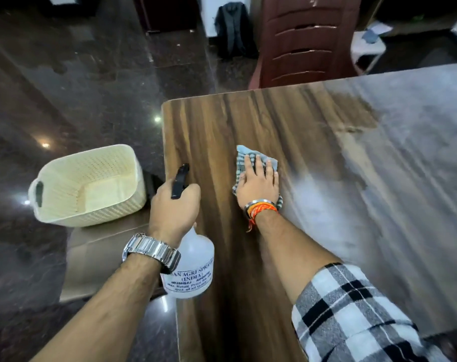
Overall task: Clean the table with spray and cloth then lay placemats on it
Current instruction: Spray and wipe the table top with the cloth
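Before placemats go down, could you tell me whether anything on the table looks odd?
Only a pale, hazy patch across the table right of the cloth under the right hand; spray film or glare, I cannot tell.

There is one view, from a wide-angle camera worn on the person's head. It looks forward and steeply down at the table [222, 131] from above the table's near left part. It is close in: both forearms enter from the lower edge, the left hand [174, 202] and right hand [258, 185] sit mid-frame, and print on the spray bottle [193, 267] that the left hand holds is partly legible. The table's left edge runs up the middle, so the tabletop fills the right half and the floor [65, 74] left of the table fills the other. Left of the table stands a basket [89, 186]. Beyond the table's far edge, a chair [300, 40] reaches the top border.
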`<state>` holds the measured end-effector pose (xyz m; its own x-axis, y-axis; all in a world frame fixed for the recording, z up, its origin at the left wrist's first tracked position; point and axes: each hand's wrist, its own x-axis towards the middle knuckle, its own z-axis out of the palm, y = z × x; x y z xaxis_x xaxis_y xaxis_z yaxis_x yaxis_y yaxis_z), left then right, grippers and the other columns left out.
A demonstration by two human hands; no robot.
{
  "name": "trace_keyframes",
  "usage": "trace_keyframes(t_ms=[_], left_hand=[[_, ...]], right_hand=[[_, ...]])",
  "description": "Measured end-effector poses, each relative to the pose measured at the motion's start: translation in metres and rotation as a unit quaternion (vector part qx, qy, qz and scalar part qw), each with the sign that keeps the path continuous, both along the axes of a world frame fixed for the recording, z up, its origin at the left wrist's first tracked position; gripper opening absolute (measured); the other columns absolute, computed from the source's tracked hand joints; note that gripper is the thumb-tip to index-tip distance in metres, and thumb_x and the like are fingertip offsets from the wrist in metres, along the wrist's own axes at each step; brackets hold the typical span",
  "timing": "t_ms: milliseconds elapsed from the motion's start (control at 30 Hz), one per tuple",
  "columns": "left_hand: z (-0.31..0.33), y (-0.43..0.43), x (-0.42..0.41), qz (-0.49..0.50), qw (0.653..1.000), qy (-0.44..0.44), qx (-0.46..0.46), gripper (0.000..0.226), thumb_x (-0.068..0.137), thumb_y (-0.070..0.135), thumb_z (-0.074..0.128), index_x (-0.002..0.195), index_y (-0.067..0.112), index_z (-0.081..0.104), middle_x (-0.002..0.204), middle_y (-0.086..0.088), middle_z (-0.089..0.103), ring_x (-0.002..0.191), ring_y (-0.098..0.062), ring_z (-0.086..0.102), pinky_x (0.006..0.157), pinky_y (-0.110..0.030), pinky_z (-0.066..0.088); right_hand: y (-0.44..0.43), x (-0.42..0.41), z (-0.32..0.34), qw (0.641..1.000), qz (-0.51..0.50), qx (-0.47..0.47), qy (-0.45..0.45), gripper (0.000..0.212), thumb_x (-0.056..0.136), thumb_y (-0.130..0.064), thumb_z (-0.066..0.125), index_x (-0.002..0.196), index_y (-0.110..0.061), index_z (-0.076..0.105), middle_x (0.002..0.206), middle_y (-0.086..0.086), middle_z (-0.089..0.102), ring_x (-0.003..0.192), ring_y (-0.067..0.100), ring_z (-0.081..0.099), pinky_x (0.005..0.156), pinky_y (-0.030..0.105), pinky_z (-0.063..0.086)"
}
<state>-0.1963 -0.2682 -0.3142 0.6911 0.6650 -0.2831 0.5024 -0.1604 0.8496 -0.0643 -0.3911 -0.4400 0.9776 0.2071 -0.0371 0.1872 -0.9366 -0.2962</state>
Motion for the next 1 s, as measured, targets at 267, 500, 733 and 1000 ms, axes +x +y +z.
trace_keyframes(t_ms=[267,500,733,1000], left_hand=[[-0.003,-0.09,0.078,-0.135,0.991,-0.003,-0.005,0.02,0.079,0.027,0.054,0.077,0.007,0.053,0.072,-0.005,0.059,0.072,-0.039,0.064,0.059,-0.034,0.042],[-0.003,-0.158,0.164,-0.196,0.98,-0.017,0.005,0.015,0.082,0.022,0.055,0.07,0.015,0.048,0.07,-0.001,0.054,0.066,-0.029,0.052,0.06,-0.037,0.046],[-0.016,-0.21,0.248,-0.214,0.976,-0.017,0.024,0.015,0.074,0.028,0.05,0.067,0.015,0.047,0.068,-0.002,0.054,0.066,-0.035,0.057,0.061,-0.035,0.047],[-0.017,-0.235,0.327,-0.148,0.989,0.013,0.016,0.018,0.076,0.025,0.053,0.069,0.011,0.062,0.076,-0.008,0.067,0.082,-0.042,0.072,0.08,-0.047,0.061]], right_hand=[[-0.126,0.017,-0.001,0.994,-0.105,-0.024,0.004,0.054,0.097,-0.038,0.028,0.15,-0.032,0.019,0.159,-0.003,0.019,0.146,0.023,0.011,0.119,0.042,0.008],[-0.183,0.058,-0.001,0.99,-0.142,-0.016,-0.003,0.055,0.096,-0.04,0.033,0.149,-0.034,0.022,0.158,-0.003,0.021,0.146,0.025,0.013,0.119,0.043,0.009],[-0.222,0.118,-0.001,0.988,-0.15,-0.001,-0.019,0.055,0.095,-0.04,0.035,0.148,-0.035,0.025,0.157,-0.005,0.024,0.146,0.023,0.013,0.12,0.04,0.005],[-0.256,0.213,-0.009,0.986,-0.167,0.001,-0.021,0.057,0.095,-0.041,0.033,0.15,-0.034,0.02,0.159,-0.005,0.019,0.147,0.024,0.009,0.119,0.043,0.004]])
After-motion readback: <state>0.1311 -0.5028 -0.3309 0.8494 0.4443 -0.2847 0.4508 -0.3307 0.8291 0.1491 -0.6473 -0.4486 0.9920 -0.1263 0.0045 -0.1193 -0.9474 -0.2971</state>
